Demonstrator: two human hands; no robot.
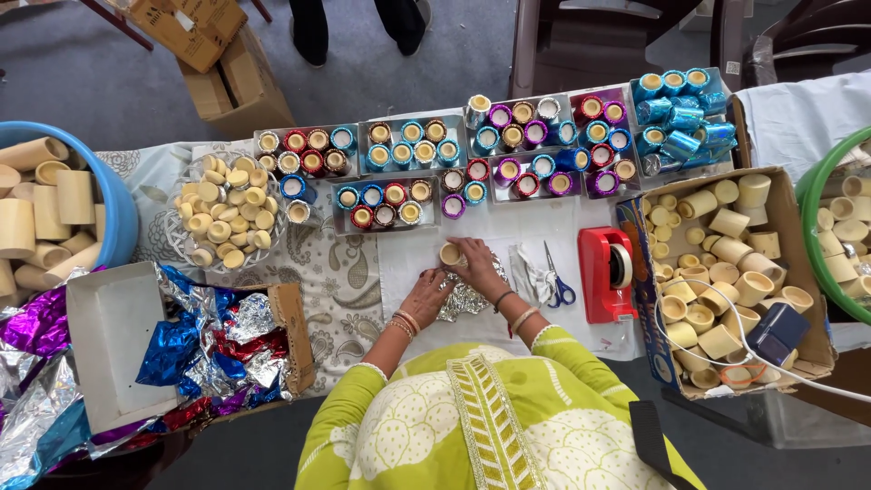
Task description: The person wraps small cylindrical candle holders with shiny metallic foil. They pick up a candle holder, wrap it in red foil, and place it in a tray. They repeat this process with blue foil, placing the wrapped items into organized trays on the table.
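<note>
My right hand holds a small cream wax-filled cup upright on the white sheet, its fingers curled round the rim. My left hand presses flat on a crumpled piece of silver foil that lies under and between both hands. Bangles sit on both wrists. Green patterned sleeves fill the bottom of the view.
Trays of foil-wrapped cups line the far side. A bowl of plain cups, a blue tub, a box of foil scraps, scissors, a red tape dispenser and a cardboard box of cups surround me. A person's legs stand beyond the table.
</note>
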